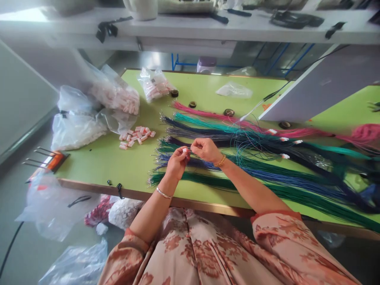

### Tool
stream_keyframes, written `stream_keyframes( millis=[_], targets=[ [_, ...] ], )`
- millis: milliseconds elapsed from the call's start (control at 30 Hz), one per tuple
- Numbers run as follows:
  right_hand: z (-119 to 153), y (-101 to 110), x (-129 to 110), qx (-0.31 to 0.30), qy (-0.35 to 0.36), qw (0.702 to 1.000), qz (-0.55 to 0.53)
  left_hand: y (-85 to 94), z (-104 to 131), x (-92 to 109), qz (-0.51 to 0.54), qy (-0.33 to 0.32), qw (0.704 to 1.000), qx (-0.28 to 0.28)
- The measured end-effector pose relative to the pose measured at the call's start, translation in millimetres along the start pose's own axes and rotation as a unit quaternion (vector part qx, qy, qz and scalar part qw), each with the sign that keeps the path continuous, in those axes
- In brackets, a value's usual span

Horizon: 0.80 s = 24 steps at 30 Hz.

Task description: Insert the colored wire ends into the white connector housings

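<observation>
My left hand (177,161) pinches a small white connector housing (185,150) over the wire bundles. Close against it on the right, my right hand (204,150) has its fingers pressed together on a thin wire at the connector. How far the wire sits inside the housing is too small to tell. Beneath both hands, long bundles of wire run to the right: dark blue wires (196,128), blue wires (252,173) and green wires (213,183), with metal-tipped ends at the left. Several orange-and-white connectors (138,136) lie loose in a pile to the left.
Bags of connectors (118,95) and a clear bag (78,118) stand at the table's left. Rolls of black tape (228,112) lie behind the pink wires (204,111). A grey panel (314,87) rises at the right, and a shelf (190,29) spans the back.
</observation>
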State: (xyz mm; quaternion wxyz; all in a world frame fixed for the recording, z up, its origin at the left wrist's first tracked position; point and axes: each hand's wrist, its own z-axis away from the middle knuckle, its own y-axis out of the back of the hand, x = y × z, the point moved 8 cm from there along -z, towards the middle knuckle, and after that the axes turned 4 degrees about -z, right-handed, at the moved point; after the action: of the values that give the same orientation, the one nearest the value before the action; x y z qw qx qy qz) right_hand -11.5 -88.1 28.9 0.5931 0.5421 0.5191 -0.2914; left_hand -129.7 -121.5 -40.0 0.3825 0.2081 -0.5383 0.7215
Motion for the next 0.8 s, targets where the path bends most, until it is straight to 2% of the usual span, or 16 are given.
stream_keyframes(
  millis=[167, 333, 800],
  targets=[
    [13, -1, 7, 0.016, 0.017, 0.998, 0.053, 0.0, 1, -3, 0.001, 0.011, 1.000, 0.003],
    [14, -1, 8, 0.021, 0.028, 0.996, 0.082, -0.5, 1, -4, 0.002, 0.011, 1.000, 0.000],
    [17, 1, -5, 0.055, 0.052, 0.987, 0.142, 0.7, 0, -5, 0.002, 0.020, 1.000, -0.002]
  ],
)
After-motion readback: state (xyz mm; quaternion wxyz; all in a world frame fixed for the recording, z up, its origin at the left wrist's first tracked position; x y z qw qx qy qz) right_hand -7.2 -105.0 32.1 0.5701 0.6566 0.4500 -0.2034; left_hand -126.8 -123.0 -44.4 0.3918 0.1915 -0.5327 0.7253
